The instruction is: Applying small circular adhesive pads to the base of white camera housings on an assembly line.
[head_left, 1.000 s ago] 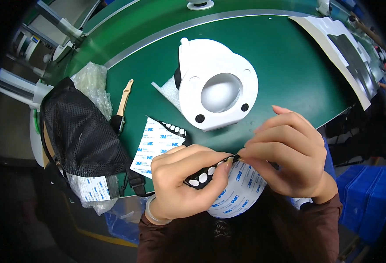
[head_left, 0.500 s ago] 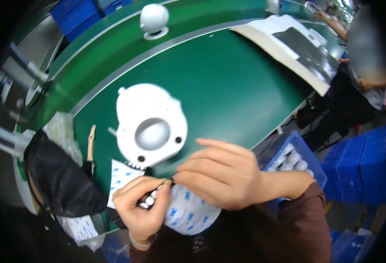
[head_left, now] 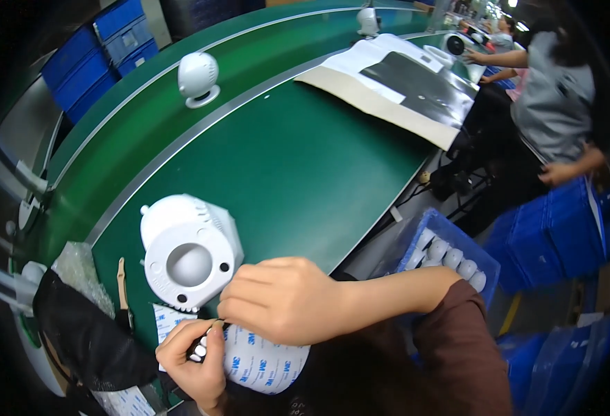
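Note:
My left hand is closed on a backing sheet with blue print, which curls out to the right under my right hand. Small white oval pads on black show between the left thumb and fingers. My right hand is bent over, its fingertips meeting the left thumb tip at a small dark piece; what they pinch is mostly hidden. Just beyond my hands lies a white rounded device, its round opening turned up. Two dark round spots sit on its face. Another printed sheet lies partly beneath my left hand.
A white camera-like device stands on the green belt. Opened packaging lies at the far right. A blue bin of white parts stands by my right arm. Black cloth and a tan-handled brush are at left. A co-worker stands right.
The view has swung, so the table, device and hands sit farther left and lower in the picture. My right index finger, stretched out before, has drawn in. Both hands remain together at the sheet.

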Tool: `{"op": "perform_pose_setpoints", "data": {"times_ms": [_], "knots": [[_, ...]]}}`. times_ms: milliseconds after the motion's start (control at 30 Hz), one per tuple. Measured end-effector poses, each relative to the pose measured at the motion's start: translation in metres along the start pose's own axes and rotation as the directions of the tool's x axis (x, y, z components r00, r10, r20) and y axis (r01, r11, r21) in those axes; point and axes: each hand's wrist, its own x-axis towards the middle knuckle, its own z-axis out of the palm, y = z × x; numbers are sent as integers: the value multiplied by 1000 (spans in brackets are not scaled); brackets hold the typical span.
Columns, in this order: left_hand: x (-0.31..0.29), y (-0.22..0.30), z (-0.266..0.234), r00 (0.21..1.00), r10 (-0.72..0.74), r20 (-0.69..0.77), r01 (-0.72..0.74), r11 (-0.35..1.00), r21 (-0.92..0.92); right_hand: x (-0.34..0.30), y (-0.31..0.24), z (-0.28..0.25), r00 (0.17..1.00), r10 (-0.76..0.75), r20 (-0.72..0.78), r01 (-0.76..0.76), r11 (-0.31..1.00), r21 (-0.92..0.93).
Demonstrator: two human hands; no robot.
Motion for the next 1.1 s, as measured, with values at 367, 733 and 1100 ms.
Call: {"op": "perform_pose_setpoints", "data": {"times_ms": [367,733,1100], "knots": [[2,1,4,992,86,-91,-77,992,98,9,4,-27,980,141,-142,-129,988,87],[13,-10,7,995,94,-28,-96,993,-64,38,30,-21,801,597,-43,-554,767,325],[12,-11,5,996,88,-21,-89,994,-71,37,27,-16,847,527,-71,-514,846,144]]}}
